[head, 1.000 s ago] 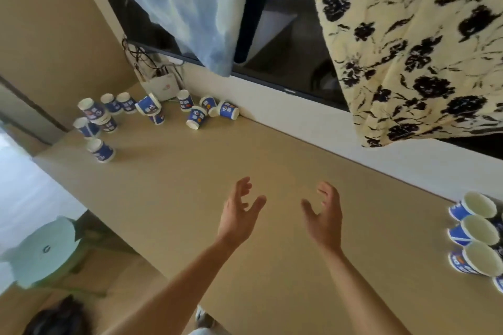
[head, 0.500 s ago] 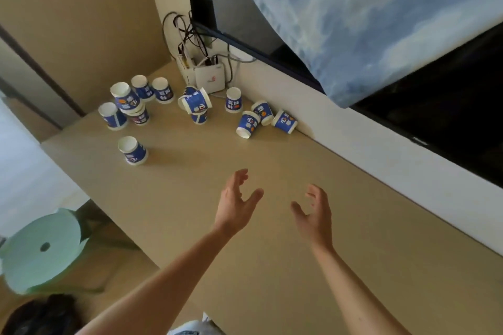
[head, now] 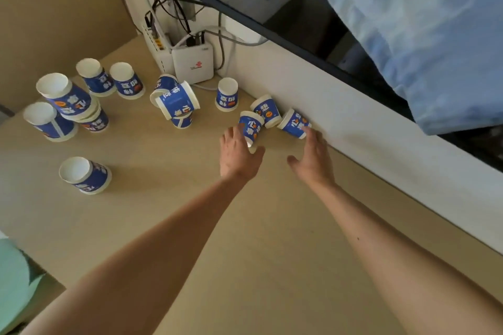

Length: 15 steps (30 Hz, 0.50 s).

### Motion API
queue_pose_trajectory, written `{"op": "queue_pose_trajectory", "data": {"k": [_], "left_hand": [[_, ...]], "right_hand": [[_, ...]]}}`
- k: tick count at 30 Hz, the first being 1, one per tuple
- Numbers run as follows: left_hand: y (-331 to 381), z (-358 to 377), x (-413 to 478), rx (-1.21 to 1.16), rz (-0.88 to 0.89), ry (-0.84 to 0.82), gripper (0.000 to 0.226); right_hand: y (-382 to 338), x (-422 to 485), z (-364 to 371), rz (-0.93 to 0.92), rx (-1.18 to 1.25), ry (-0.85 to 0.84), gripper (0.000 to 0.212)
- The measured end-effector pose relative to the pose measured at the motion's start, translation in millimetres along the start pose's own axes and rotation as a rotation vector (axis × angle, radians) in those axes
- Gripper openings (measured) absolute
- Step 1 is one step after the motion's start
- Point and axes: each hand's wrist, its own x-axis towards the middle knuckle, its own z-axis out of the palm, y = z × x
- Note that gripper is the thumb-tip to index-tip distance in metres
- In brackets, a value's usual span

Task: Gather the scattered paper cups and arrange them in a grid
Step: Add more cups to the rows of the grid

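Beige tabletop [head: 163, 226] bears light, crushable cups, best lifted gently near the stiffer rim: right hand [head: 313, 163] touches one tipped paper cup [head: 294, 124] with relaxed fingers, while whether the left hand [head: 238, 156] grips the second cup [head: 250, 126] cannot be told.

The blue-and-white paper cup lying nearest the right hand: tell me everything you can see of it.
The blue-and-white paper cup is small and tapered, with a blue printed side bearing white characters and a white rim. It lies tipped on its side on the tan wooden tabletop, its mouth facing left and its base close against the white wall ledge. The right hand reaches it with straight fingers; whether they touch is unclear.
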Motion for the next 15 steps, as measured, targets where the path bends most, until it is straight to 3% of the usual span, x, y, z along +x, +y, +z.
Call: {"op": "queue_pose_trajectory", "data": {"k": [9, 13, 15], "left_hand": [[-27, 35, 69, 0.137, -0.065, -0.003, 0.085], [-34, 41, 68, 0.098, -0.085, -0.018, 0.082], [-39, 37, 60, 0.095, -0.103, -0.024, 0.080]], "right_hand": [[6, 80, 44, -0.128, -0.331, 0.078, 0.086], [13, 80, 57, -0.080, -0.397, 0.110, 0.091], [19, 70, 61, -0.045, -0.379, 0.137, 0.080]]}}
